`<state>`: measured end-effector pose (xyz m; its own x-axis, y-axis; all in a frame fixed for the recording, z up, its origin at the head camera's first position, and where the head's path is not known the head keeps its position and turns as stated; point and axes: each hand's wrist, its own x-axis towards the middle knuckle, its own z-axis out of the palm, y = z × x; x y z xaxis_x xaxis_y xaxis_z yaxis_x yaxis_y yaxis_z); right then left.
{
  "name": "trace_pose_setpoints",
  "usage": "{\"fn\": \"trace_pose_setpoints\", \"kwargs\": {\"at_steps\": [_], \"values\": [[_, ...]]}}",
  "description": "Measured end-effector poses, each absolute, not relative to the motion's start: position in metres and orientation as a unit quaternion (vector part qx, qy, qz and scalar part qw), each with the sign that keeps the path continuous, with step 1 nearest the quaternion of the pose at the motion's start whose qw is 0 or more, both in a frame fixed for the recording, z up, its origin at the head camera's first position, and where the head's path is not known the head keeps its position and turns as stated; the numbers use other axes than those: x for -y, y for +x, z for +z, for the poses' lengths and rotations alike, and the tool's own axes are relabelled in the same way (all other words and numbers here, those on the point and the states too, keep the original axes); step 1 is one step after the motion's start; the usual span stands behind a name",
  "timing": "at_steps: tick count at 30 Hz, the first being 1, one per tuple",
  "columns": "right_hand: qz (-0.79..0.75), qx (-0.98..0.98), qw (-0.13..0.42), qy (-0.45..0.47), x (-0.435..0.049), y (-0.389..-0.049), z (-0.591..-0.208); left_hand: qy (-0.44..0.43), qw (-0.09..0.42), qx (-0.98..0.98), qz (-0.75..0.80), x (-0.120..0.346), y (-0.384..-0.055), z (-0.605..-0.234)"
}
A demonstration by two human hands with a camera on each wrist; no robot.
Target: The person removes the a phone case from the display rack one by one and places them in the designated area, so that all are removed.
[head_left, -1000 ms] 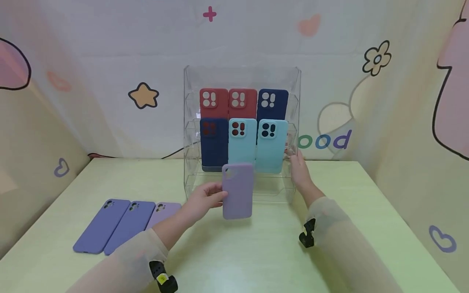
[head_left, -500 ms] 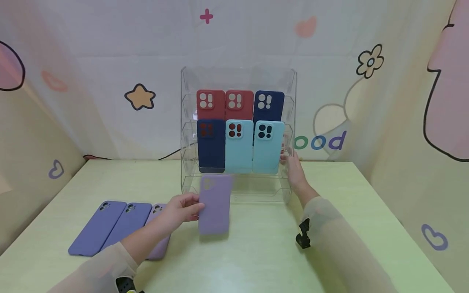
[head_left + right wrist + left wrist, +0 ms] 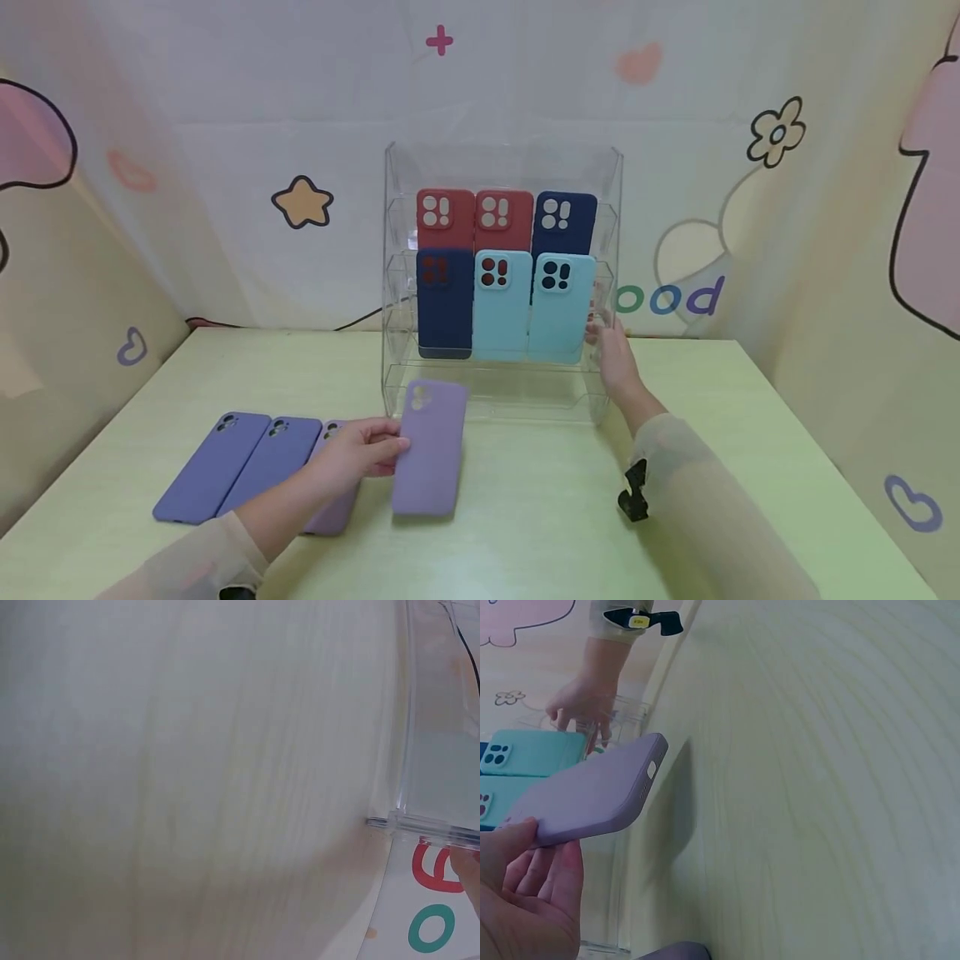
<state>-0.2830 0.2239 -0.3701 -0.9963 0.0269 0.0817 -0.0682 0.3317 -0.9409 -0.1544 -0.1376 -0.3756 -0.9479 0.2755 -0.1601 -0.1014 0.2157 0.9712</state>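
My left hand (image 3: pixel 360 454) pinches a lilac phone case (image 3: pixel 431 450) by its left edge, thumb in front and fingers behind. Tilted up, the case stands before the lower left of a clear stepped display rack (image 3: pixel 502 407). In the left wrist view the thumb and fingers of that hand (image 3: pixel 532 889) grip one end of the case (image 3: pixel 592 791), and its shadow falls on the table. At the rack's right side my right hand (image 3: pixel 621 367) holds the side panel, some fingers showing through the clear plastic. Only a fingertip of it shows in the right wrist view.
Red cases (image 3: pixel 504 218) and a navy case (image 3: pixel 566 221) fill the rack's upper row. Below stand another navy case (image 3: pixel 444 308) and two light blue cases (image 3: pixel 502 312). Two violet-blue cases (image 3: pixel 213 467) and another lilac case (image 3: pixel 337 508) lie on the table (image 3: pixel 540 517) at left.
My left hand has brought the lilac case down and left, nearer to me, and it now leans slightly to the right. My right hand stays at the rack's side.
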Motion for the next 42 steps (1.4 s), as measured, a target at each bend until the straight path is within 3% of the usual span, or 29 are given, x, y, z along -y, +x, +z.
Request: {"fn": "trace_pose_setpoints", "kwargs": {"at_steps": [18,24,42], "values": [[0.585,0.810,0.041,0.004,-0.221,-0.280,-0.366,-0.023,0.174,-0.835,0.522,0.158,-0.151,-0.381],[0.575,0.817,0.043,0.009,-0.225,-0.282,-0.368,0.012,0.161,-0.893,0.420,0.160,-0.149,-0.378],[0.596,0.802,0.042,0.011,-0.225,-0.281,-0.370,0.059,0.119,-0.944,0.301,0.161,-0.153,-0.375]]}}
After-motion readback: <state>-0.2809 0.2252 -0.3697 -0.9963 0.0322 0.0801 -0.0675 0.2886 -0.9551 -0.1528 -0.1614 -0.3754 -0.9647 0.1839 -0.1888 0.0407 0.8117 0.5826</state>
